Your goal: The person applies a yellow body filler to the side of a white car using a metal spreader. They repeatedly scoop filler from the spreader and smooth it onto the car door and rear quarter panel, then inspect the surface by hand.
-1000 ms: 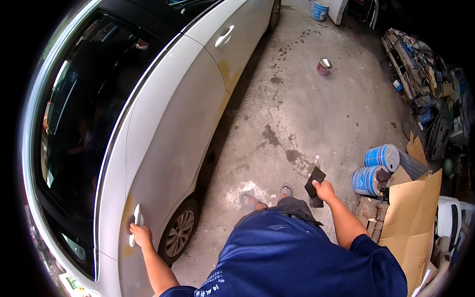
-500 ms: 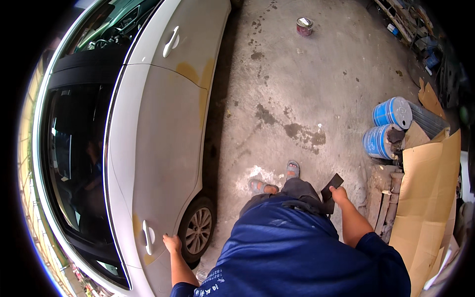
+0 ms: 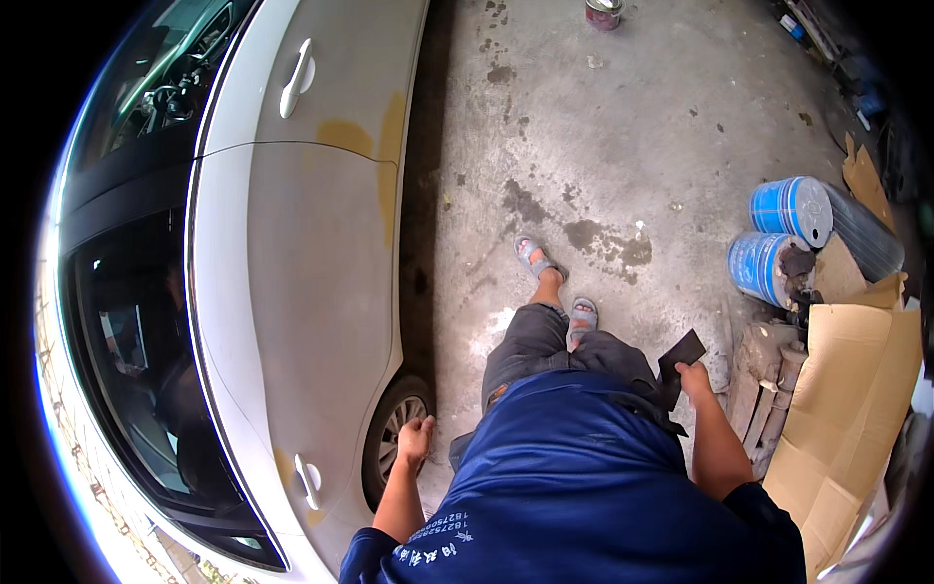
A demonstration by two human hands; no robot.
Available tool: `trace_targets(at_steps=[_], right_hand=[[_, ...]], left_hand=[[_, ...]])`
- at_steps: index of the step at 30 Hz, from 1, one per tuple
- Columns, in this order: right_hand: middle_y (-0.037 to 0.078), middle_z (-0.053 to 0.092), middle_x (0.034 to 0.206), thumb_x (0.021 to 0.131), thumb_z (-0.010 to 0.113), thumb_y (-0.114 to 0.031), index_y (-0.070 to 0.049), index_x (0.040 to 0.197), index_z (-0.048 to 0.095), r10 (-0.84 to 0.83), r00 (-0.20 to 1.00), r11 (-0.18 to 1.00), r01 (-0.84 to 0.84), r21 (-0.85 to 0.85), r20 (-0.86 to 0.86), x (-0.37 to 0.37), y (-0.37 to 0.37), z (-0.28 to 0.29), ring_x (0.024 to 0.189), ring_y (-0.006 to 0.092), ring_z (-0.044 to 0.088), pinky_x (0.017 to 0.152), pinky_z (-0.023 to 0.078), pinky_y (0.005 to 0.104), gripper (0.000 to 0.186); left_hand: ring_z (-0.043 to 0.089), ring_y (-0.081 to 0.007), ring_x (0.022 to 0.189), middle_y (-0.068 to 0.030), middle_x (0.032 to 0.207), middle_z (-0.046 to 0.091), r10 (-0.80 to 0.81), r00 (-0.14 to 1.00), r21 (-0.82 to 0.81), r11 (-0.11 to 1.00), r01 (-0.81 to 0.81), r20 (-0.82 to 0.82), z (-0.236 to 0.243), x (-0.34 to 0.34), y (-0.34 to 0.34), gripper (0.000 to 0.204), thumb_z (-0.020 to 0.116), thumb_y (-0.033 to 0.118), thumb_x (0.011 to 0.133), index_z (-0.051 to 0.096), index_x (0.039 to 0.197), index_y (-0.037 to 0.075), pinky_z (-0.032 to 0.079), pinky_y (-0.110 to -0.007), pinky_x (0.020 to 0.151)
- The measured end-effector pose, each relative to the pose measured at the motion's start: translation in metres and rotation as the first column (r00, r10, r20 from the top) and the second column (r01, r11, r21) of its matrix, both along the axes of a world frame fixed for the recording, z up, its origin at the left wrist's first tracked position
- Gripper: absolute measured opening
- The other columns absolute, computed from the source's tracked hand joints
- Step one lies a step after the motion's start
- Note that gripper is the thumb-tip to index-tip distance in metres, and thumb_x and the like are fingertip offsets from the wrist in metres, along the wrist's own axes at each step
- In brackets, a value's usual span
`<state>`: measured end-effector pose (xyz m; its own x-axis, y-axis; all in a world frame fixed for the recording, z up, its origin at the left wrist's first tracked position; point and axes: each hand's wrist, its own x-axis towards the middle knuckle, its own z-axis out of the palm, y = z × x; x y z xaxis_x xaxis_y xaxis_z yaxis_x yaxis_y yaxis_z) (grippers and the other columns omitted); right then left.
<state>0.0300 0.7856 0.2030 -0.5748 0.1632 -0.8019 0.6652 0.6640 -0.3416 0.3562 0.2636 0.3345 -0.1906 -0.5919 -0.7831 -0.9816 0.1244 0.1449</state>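
Note:
My right hand [image 3: 694,379] is closed on a dark, thin, flat sheet that looks like sandpaper [image 3: 683,354], held out to the right of my legs. Its lower part hangs bent beside my dark shorts. My left hand [image 3: 416,438] is loosely curled in front of the car's wheel [image 3: 387,435], apart from the body panel; nothing shows in it. On my left stands the white car [image 3: 302,282], with a dull grey door and yellowish patches [image 3: 345,136] along the panel edges. The rear door handle [image 3: 306,482] lies left of my left hand.
Two blue-and-white drums [image 3: 790,209] stand at the right, behind a large cardboard sheet [image 3: 846,380] and a worn block with pipes [image 3: 773,375]. A red tin [image 3: 603,14] sits on the stained concrete floor [image 3: 584,127] far ahead. Clutter lines the far right.
My left hand has moved right, away from the car's rear door. My left foot has stepped forward. The drums and car have shifted in view; the dark sheet stays in my right hand.

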Motion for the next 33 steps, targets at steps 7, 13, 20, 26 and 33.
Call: trace_targets(at_steps=[7, 13, 20, 26, 33], right_hand=[[0.024, 0.067, 0.097, 0.083, 0.063, -0.025, 0.006, 0.096, 0.065, 0.002, 0.999, 0.982, 0.007, 0.186, -0.053, -0.093, -0.071, 0.051, 0.094, 0.0354, 0.064, 0.081, 0.047, 0.0403, 0.034], [0.025, 0.065, 0.085, 0.089, 0.058, -0.036, 0.009, 0.088, 0.064, 0.107, 0.978, 0.978, -0.071, 0.197, -0.181, -0.209, -0.159, 0.004, 0.081, 0.0368, 0.062, 0.076, 0.045, 0.0425, 0.045], [0.017, 0.064, 0.104, 0.098, 0.049, -0.037, 0.006, 0.111, 0.06, 0.051, 0.996, 0.925, -0.076, -0.372, -0.076, -0.248, -0.36, -0.068, 0.096, 0.0268, 0.06, 0.085, 0.045, 0.0347, 0.047], [0.013, 0.062, 0.113, 0.1, 0.042, -0.04, 0.004, 0.119, 0.056, -0.084, 0.993, 0.852, 0.117, -0.511, 0.087, -0.273, -0.4, -0.134, 0.103, 0.0218, 0.059, 0.088, 0.045, 0.0316, 0.05], [0.013, 0.067, 0.086, 0.099, 0.038, -0.05, 0.003, 0.096, 0.066, -0.015, 0.971, 0.969, 0.072, -0.235, 0.237, -0.287, -0.381, -0.195, 0.083, 0.0179, 0.061, 0.075, 0.046, 0.0318, 0.06]], left_hand=[[0.062, -0.0262, 0.076, -0.0166, 0.078, 0.066, 0.053, 0.992, -0.113, 0.991, -0.066, -0.113, -0.049, -0.154, -0.091, 0.056, 0.047, 0.05, 0.095, 0.065, 0.084, -0.003, 0.047, -0.037, 0.076], [0.048, -0.0096, 0.066, -0.0026, 0.072, 0.055, 0.23, 0.877, 0.26, 0.957, -0.126, -0.421, -0.099, -0.357, -0.101, 0.045, 0.044, 0.043, 0.099, 0.061, 0.099, 0.001, 0.04, -0.024, 0.06], [0.05, -0.0275, 0.116, -0.0178, 0.126, 0.051, 0.26, 0.696, 0.316, 0.947, -0.05, -0.669, -0.161, -0.541, 0.036, 0.039, 0.046, 0.028, 0.099, 0.049, 0.125, -0.001, 0.037, -0.033, 0.101], [0.028, -0.0306, 0.138, -0.0215, 0.147, 0.031, 0.438, 0.507, 0.42, 0.894, -0.157, -0.742, -0.234, -0.574, 0.054, 0.05, 0.042, 0.025, 0.099, 0.033, 0.138, -0.005, 0.021, -0.037, 0.113], [0.005, -0.0274, 0.145, -0.016, 0.157, 0.007, 0.932, 0.269, 0.893, 0.324, -0.313, -0.244, -0.269, -0.557, 0.094, 0.07, 0.036, 0.04, 0.099, 0.01, 0.149, -0.001, 0.004, -0.037, 0.116]])
